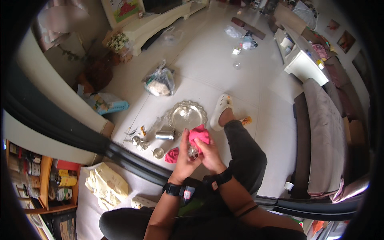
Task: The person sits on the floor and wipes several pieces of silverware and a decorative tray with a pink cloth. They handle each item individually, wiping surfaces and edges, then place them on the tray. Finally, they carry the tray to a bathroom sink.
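Observation:
My right hand (211,154) grips a bunched pink cloth (199,135), with the thumb pressed on it. Close against it, my left hand (185,162) holds a small shiny piece (193,152); the fingers hide most of it, so its exact kind is unclear. Just beyond my hands lies a round silver tray (187,117) with a pierced, scalloped rim. A metal cylinder (165,135) rests on its side left of the hands. Nearer are a small metal cup (158,153) and a second pink cloth (172,155). Several small silver pieces (140,142) stand farther left.
A dark door track (129,157) crosses the floor at my left. My foot in a white clog (222,112) is right of the tray. Beyond it sits a knotted clear plastic bag (160,82). A grey sofa (324,141) stands at right, a crumpled paper bag (108,186) at left.

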{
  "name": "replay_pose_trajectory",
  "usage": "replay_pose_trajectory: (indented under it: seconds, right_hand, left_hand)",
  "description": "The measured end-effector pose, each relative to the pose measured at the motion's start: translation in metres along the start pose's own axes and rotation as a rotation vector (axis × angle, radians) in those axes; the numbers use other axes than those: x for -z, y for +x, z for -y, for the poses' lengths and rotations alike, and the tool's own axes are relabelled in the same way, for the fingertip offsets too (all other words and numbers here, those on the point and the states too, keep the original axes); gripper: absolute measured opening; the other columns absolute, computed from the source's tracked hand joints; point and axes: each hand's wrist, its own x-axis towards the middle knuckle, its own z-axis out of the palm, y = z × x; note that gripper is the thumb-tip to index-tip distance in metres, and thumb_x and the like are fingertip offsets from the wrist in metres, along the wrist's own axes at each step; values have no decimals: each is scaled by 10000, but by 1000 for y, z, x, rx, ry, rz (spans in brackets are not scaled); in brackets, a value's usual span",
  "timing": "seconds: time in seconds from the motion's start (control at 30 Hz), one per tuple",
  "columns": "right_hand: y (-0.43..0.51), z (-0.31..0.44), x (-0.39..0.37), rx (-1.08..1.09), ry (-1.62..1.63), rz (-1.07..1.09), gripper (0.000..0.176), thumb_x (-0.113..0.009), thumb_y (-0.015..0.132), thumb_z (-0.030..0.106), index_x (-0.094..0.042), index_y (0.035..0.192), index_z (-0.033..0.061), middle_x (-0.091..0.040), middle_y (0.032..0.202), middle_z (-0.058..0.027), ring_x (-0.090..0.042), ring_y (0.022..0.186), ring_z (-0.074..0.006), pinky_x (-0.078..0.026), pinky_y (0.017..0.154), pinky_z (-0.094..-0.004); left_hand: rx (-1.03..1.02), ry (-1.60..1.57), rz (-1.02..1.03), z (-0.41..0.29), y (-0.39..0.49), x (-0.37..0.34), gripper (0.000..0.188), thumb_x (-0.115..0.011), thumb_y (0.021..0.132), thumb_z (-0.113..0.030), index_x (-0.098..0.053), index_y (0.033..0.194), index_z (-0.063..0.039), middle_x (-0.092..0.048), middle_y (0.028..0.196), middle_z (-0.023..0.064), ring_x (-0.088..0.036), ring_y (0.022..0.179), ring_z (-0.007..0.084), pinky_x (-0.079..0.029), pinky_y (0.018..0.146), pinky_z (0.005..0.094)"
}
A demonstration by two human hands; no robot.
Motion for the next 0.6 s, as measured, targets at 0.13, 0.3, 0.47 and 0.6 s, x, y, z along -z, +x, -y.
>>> replay_pose_trajectory:
  seconds: [0.13, 0.3, 0.47, 0.6]
  right_hand:
    - [-4, -4, 2, -66, 17, 109, 425, -565, 901, 181, -416, 1271, 33, -516, 1168, -53, -501, 1068, -135, -419, 917, -289]
    - [-6, -12, -1, 26, -209, 168, 479, -622, 870, 194, -420, 1272, 32, -507, 1216, -46, -493, 1103, -133, -425, 911, -285]
    - [-4, -23, 1, 294, -617, -34, 493, -704, 792, 135, -469, 1213, 33, -555, 1150, -70, -542, 1033, -149, -461, 857, -299]
    - [-4, -29, 5, 398, -751, -43, 434, -679, 797, 62, -474, 1178, 37, -565, 1050, -24, -544, 969, -115, -459, 843, -278]
  left_hand:
    - [-180, 183, 15, -11, 6, 8, 957, -548, 656, 138, -76, 1456, -91, -294, 1416, 136, -347, 1269, 230, -366, 981, 301]
    - [-235, 873, -6, -21, 7, 20, 970, -605, 668, 90, -48, 1447, -62, -299, 1408, 152, -379, 1245, 251, -382, 981, 331]
    - [97, 364, 34, -13, 5, 31, 739, -639, 739, 27, -270, 1377, -24, -497, 1234, 119, -511, 1082, 196, -450, 881, 307]
    - [267, 285, 229, -9, 8, 47, 684, -644, 788, -55, -278, 1364, -10, -567, 1146, 107, -555, 1025, 147, -463, 859, 295]
